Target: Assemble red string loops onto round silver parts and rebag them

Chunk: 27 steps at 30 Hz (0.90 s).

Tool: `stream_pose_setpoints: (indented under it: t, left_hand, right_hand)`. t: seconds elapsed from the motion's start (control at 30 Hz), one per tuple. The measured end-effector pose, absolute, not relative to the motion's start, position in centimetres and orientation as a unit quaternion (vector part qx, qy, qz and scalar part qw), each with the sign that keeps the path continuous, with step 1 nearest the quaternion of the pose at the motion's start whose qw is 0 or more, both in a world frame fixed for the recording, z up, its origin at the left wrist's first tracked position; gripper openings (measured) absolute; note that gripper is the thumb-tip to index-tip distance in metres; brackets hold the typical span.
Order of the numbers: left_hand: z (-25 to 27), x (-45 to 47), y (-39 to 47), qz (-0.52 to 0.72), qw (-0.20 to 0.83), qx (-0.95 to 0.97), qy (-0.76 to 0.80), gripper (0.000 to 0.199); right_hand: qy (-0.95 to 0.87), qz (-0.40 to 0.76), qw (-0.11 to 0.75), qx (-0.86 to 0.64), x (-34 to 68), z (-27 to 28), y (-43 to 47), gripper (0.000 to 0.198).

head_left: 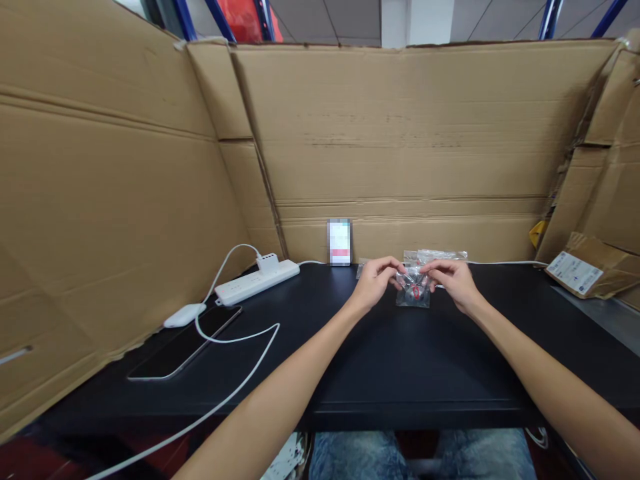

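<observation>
A small clear plastic bag with a red mark and something dark inside hangs between my hands, over the middle of the black table. My left hand pinches its upper left corner, and my right hand pinches the upper right corner. What exactly lies inside the bag is too small to tell. Just behind it, more clear plastic bags lie near the cardboard back wall.
The black table is walled in by cardboard. A phone leans upright at the back. On the left are a white power strip, a white charger, a dark tablet-like device and a loose cable. A brown parcel sits right.
</observation>
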State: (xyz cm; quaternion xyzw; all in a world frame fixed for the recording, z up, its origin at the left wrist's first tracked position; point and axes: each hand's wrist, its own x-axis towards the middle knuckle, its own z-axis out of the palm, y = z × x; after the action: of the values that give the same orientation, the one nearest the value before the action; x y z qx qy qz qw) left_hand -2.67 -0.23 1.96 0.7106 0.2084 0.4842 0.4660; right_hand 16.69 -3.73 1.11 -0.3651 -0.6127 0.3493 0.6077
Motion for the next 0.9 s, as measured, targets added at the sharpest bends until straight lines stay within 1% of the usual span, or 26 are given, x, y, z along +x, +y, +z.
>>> stream_pose_setpoints:
  t: [0.17, 0.3, 0.4, 0.63, 0.73, 0.8, 0.9]
  left_hand:
    - [2.1, -2.7, -0.5, 0.498, 0.399, 0.731, 0.241, 0.011]
    - [1.6, -2.4, -0.6, 0.51, 0.369, 0.736, 0.252, 0.01]
    - [1.1, -2.2, -0.5, 0.522, 0.345, 0.731, 0.274, 0.016]
    - [0.7, -2.3, -0.6, 0.451, 0.262, 0.803, 0.288, 0.023]
    - [1.0, -2.3, -1.0, 0.457, 0.246, 0.807, 0.283, 0.023]
    - [1.3, -2.3, -1.2, 0.457, 0.239, 0.811, 0.276, 0.023]
    - [1.4, -2.2, -1.4, 0.453, 0.24, 0.817, 0.264, 0.023]
  right_hand:
    - [-0.612, 0.371, 0.598, -0.362, 16.7, 1.3, -4.1, 0.015]
    - [-0.618, 0.368, 0.59, -0.366, 16.7, 1.2, -4.0, 0.018]
    - [-0.631, 0.348, 0.583, -0.375, 16.6, 1.0, -3.9, 0.02]
    - [-0.651, 0.316, 0.567, -0.394, 16.8, 0.8, -3.6, 0.024]
    - [-0.65, 0.275, 0.581, -0.405, 16.8, 0.6, -3.4, 0.027]
    - [-0.655, 0.229, 0.591, -0.41, 16.8, 0.5, -3.3, 0.026]
    - [-0.701, 0.176, 0.557, -0.409, 16.5, 0.3, -3.3, 0.024]
